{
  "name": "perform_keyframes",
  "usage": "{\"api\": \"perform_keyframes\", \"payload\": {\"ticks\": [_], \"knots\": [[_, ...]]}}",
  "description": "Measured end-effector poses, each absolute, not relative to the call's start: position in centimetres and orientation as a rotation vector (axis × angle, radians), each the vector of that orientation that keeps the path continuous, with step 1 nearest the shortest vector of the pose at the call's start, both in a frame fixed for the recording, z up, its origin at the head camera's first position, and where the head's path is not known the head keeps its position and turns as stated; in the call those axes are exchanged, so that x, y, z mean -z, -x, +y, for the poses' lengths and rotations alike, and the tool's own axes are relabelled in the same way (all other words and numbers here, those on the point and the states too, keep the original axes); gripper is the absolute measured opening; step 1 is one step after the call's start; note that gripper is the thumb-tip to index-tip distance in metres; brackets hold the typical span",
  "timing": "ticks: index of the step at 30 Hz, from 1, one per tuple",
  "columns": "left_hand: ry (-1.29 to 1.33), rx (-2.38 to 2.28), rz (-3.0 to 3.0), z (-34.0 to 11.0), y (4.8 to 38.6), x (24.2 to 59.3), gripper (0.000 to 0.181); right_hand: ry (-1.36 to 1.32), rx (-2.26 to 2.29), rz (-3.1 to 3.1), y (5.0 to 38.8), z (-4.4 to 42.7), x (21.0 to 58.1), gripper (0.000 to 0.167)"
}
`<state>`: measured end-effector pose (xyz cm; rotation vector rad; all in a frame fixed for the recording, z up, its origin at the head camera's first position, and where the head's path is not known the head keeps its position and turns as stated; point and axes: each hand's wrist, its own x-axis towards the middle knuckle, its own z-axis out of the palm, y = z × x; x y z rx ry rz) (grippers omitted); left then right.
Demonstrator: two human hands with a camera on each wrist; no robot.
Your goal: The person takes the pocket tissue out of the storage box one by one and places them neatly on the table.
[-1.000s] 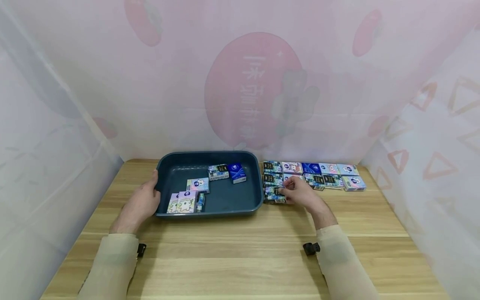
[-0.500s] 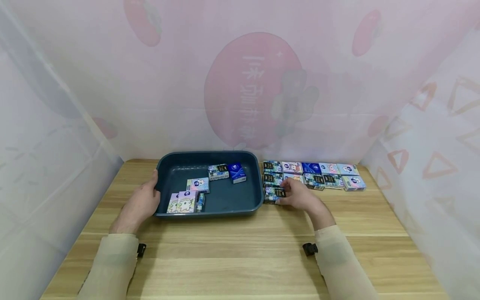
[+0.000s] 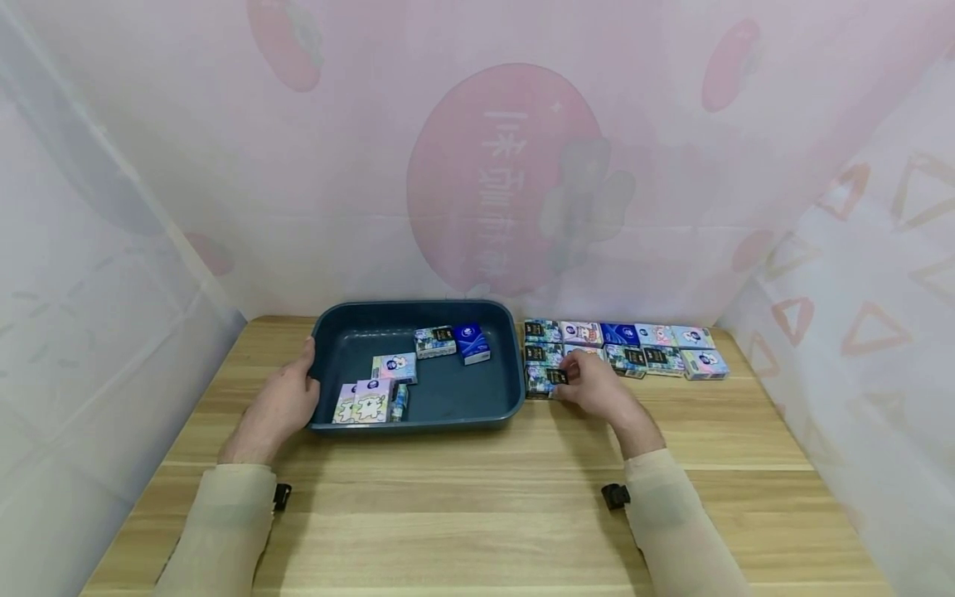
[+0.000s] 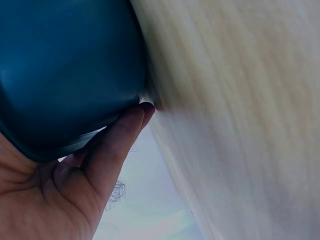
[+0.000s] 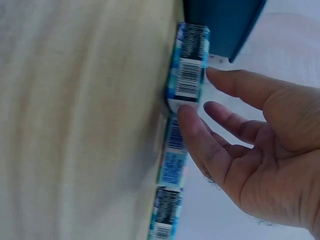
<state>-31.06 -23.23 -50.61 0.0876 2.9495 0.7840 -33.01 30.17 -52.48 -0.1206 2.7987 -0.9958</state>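
Observation:
My left hand (image 3: 282, 404) grips the left end of a dark teal tray (image 3: 448, 425); in the left wrist view its fingers (image 4: 116, 145) lie against the tray's outer wall. With extended fingertips, my right hand (image 3: 600, 390) touches the right end of a floral pocket tissue pack (image 3: 540, 381) with a black label. That pack lies flat beside the tray's right wall, nearest me of its column. A barcode shows on the pack's side (image 5: 189, 75) in the right wrist view. Part of a lighter pack (image 3: 584, 351) is hidden behind the right hand.
Inside the tray lie several packs, among them a blue one (image 3: 472, 344) and a white-and-lilac one (image 3: 370, 402). Rows of further packs, such as a pale one (image 3: 705, 364), line the table (image 3: 462, 506) by the back curtain (image 3: 358, 191).
The right hand has shifted slightly left, and the floral pack has slid away from me, up against the pack behind it. The left hand and tray have stayed in place.

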Motion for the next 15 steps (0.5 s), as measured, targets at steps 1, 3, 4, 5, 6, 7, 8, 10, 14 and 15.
{"api": "perform_keyframes", "payload": {"ticks": [1, 3, 4, 5, 6, 7, 8, 10, 14, 15], "knots": [[-0.093, -0.793, 2.951, -23.4, 31.1, 50.7, 0.080, 0.106, 1.004, 2.794, 32.5, 29.8, 51.5, 0.047], [-0.115, -0.800, 2.974, -23.7, 31.4, 51.3, 0.081, 0.093, 1.022, 2.809, 31.6, 29.2, 49.8, 0.043], [-0.120, -0.807, 2.976, -23.7, 31.5, 51.4, 0.081, 0.080, 1.035, 2.824, 31.2, 28.8, 49.1, 0.041], [-0.128, -0.809, 2.978, -23.8, 31.5, 51.4, 0.081, 0.074, 1.043, 2.839, 30.9, 28.6, 48.6, 0.040], [-0.124, -0.809, 2.980, -23.7, 31.5, 51.4, 0.081, 0.073, 1.053, 2.851, 30.6, 28.2, 48.1, 0.040], [-0.121, -0.804, 2.981, -23.7, 31.5, 51.4, 0.080, 0.046, 1.070, 2.838, 30.1, 27.7, 47.1, 0.039], [-0.120, -0.801, 2.982, -23.6, 31.4, 51.3, 0.080, 0.047, 1.093, 2.838, 29.9, 27.4, 46.8, 0.038], [-0.107, -0.797, 2.963, -23.2, 31.1, 50.7, 0.079, 0.056, 1.141, 2.830, 29.6, 26.9, 46.3, 0.038], [-0.106, -0.768, 2.969, -23.0, 30.9, 50.4, 0.078, 0.105, 1.231, 2.794, 29.2, 26.0, 45.8, 0.037], [-0.107, -0.763, 2.973, -23.0, 30.9, 50.5, 0.077, 0.121, 1.247, 2.789, 29.1, 25.8, 45.7, 0.037]]}}
